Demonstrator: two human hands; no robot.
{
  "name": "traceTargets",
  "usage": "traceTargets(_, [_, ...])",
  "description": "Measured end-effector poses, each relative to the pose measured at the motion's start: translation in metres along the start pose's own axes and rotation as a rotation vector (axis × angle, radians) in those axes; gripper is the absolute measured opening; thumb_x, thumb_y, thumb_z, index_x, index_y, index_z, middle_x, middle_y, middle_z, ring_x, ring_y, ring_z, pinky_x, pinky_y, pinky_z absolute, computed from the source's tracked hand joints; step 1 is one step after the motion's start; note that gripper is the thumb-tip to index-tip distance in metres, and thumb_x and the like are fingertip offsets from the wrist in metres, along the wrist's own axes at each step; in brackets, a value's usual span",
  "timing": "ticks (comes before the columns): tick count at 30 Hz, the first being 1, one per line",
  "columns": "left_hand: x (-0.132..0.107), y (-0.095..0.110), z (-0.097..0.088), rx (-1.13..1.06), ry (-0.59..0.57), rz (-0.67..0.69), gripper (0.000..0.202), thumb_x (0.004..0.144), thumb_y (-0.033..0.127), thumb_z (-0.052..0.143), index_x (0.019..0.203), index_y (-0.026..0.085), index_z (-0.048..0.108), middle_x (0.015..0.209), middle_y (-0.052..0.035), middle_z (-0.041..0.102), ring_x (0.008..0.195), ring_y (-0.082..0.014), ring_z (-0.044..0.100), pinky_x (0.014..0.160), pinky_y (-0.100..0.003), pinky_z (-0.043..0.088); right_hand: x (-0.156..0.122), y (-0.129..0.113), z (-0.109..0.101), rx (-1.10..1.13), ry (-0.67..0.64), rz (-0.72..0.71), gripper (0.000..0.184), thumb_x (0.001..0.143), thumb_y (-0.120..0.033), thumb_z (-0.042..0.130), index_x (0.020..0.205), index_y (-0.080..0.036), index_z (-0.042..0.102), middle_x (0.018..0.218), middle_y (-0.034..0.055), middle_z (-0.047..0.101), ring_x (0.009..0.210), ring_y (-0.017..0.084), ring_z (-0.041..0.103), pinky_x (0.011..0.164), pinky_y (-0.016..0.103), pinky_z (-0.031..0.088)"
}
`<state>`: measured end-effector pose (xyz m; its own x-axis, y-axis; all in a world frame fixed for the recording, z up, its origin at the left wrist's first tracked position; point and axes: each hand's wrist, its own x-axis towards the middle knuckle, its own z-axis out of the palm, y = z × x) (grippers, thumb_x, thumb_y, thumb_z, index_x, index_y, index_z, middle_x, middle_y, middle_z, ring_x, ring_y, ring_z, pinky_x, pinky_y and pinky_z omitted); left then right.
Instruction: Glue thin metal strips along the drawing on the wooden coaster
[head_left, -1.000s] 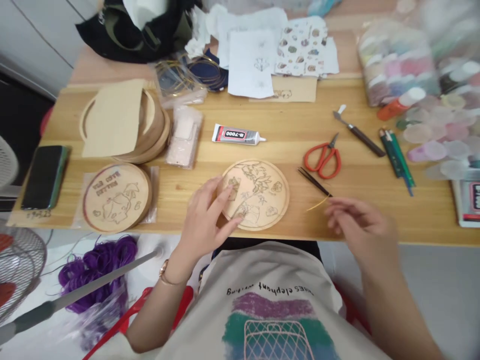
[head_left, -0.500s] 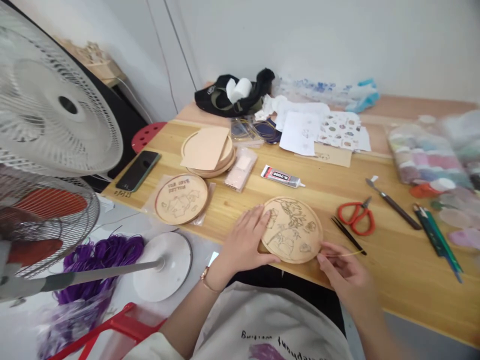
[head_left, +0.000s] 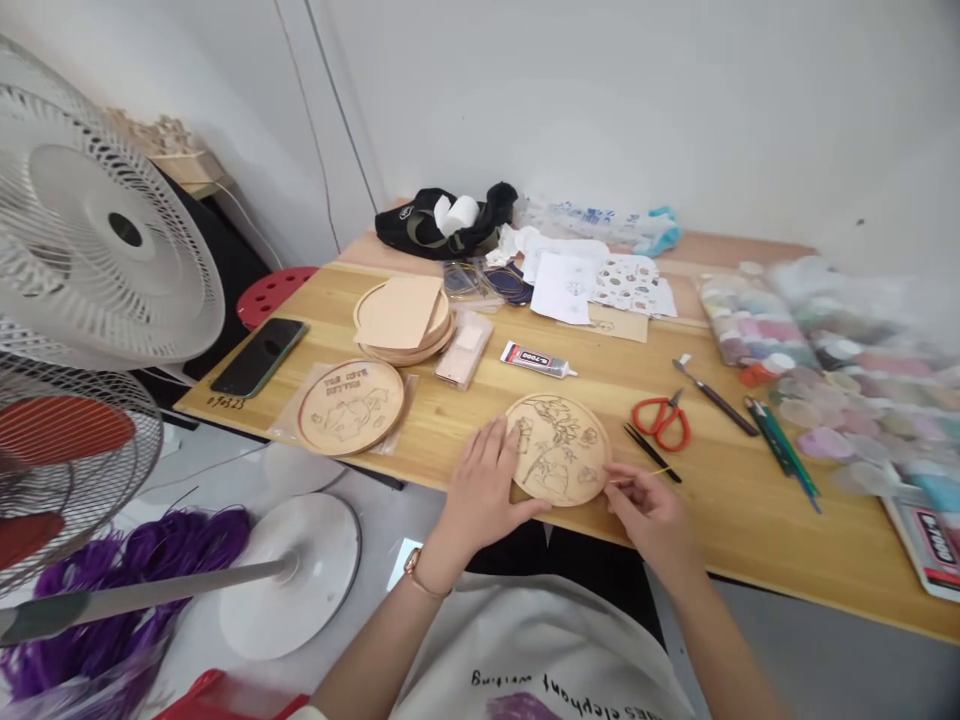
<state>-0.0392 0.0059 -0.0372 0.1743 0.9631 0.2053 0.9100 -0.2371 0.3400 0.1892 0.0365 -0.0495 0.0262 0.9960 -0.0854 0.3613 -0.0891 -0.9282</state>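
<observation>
A round wooden plate [head_left: 559, 450] with dark line drawings of plants and other shapes lies at the table's front edge. My left hand [head_left: 487, 485] grips its left rim, fingers along the side and thumb at the lower edge. Beside the right rim, my right hand [head_left: 649, 510] is closed in a pinch on a thin yellow strand [head_left: 661, 470], whose loose end crosses the black tweezers [head_left: 651, 450]. Red-handled scissors [head_left: 661, 422] lie just beyond the tweezers. My fingers hide the strand's other end.
Left of the plate lie another drawn wooden plate [head_left: 351, 405], stacked plates [head_left: 401, 345] and a phone [head_left: 259, 357]. A glue tube [head_left: 536, 360] lies behind. Rightward are a dark-handled knife [head_left: 720, 400], pencils [head_left: 780, 450] and small tubs [head_left: 832, 420]. A fan [head_left: 97, 230] stands at left.
The whole view has shifted, bringing more of the table's right side into sight. Both hands stay at the same plate, and my right hand still pinches the yellow strand.
</observation>
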Motion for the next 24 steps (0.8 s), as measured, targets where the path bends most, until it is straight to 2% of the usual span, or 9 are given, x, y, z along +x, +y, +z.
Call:
traceTargets(4, [-0.003, 0.002, 0.004, 0.036, 0.06, 0.013, 0.098, 0.075, 0.071, 0.06, 0.144, 0.008, 0.031, 0.147, -0.026, 0.037, 0.136, -0.0402, 0.038, 0.109, -0.058, 0.036, -0.002, 0.0, -0.005, -0.054, 0.08, 0.008, 0.039, 0.071, -0.051, 0.063, 0.091, -0.018, 0.068, 0.067, 0.0026, 0.062, 0.053, 0.014, 0.054, 0.048, 0.028, 0.044])
traceTargets(9, [-0.004, 0.003, 0.005, 0.036, 0.087, 0.019, 0.096, 0.075, 0.071, 0.059, 0.143, 0.008, 0.032, 0.145, -0.0262, 0.04, 0.135, -0.0402, 0.039, 0.108, -0.058, 0.037, 0.002, -0.001, -0.023, -0.228, 0.346, 0.004, 0.032, 0.068, -0.044, 0.061, 0.084, -0.018, 0.069, 0.07, 0.0048, 0.064, 0.059, 0.017, 0.053, 0.062, 0.035, 0.046])
traceTargets(13, [-0.004, 0.005, 0.003, 0.011, 0.107, 0.05, 0.09, 0.076, 0.067, 0.062, 0.141, 0.011, 0.035, 0.144, -0.0255, 0.039, 0.136, -0.0406, 0.036, 0.107, -0.06, 0.036, 0.004, 0.004, -0.032, -0.288, 0.389, -0.006, 0.031, 0.07, -0.042, 0.057, 0.083, -0.017, 0.07, 0.065, 0.0041, 0.063, 0.054, 0.017, 0.053, 0.056, 0.033, 0.045])
traceTargets(15, [-0.004, 0.007, 0.001, -0.017, 0.11, 0.091, 0.082, 0.079, 0.063, 0.062, 0.138, 0.013, 0.039, 0.143, -0.024, 0.041, 0.136, -0.0394, 0.036, 0.106, -0.061, 0.037, 0.0, 0.003, -0.033, -0.326, 0.429, -0.102, 0.024, 0.074, -0.035, 0.056, 0.083, -0.017, 0.069, 0.066, 0.0035, 0.063, 0.053, 0.016, 0.054, 0.054, 0.031, 0.045])
traceTargets(17, [-0.004, 0.009, -0.001, -0.054, 0.113, 0.13, 0.073, 0.081, 0.059, 0.062, 0.136, 0.014, 0.043, 0.14, -0.0225, 0.043, 0.134, -0.0377, 0.038, 0.106, -0.06, 0.038, -0.005, -0.003, -0.031, -0.387, 0.456, -0.317, 0.016, 0.078, -0.026, 0.054, 0.084, -0.018, 0.067, 0.071, 0.0042, 0.064, 0.059, 0.017, 0.057, 0.058, 0.031, 0.046])
traceTargets(19, [-0.003, 0.01, -0.002, -0.084, 0.121, 0.158, 0.067, 0.083, 0.055, 0.062, 0.134, 0.015, 0.046, 0.138, -0.0209, 0.046, 0.133, -0.036, 0.04, 0.105, -0.059, 0.038, -0.011, -0.011, -0.027, -0.443, 0.389, -0.584, 0.012, 0.081, -0.018, 0.054, 0.085, -0.019, 0.065, 0.08, 0.0056, 0.065, 0.073, 0.019, 0.06, 0.068, 0.032, 0.049])
traceTargets(21, [-0.001, 0.012, -0.002, -0.095, 0.13, 0.181, 0.063, 0.084, 0.052, 0.063, 0.133, 0.016, 0.047, 0.134, -0.0194, 0.049, 0.132, -0.0346, 0.041, 0.106, -0.057, 0.038, -0.016, -0.019, -0.019, -0.47, 0.227, -0.775, 0.012, 0.084, -0.014, 0.054, 0.088, -0.02, 0.063, 0.084, 0.0061, 0.065, 0.081, 0.019, 0.061, 0.075, 0.033, 0.05])
traceTargets(24, [0.0, 0.013, -0.001, -0.09, 0.144, 0.203, 0.06, 0.084, 0.051, 0.063, 0.131, 0.016, 0.048, 0.131, -0.0181, 0.052, 0.13, -0.0337, 0.042, 0.105, -0.056, 0.038, -0.022, -0.024, -0.004, -0.451, 0.012, -0.856, 0.012, 0.086, -0.012, 0.056, 0.093, -0.019, 0.061, 0.085, 0.0055, 0.065, 0.08, 0.018, 0.061, 0.074, 0.031, 0.051])
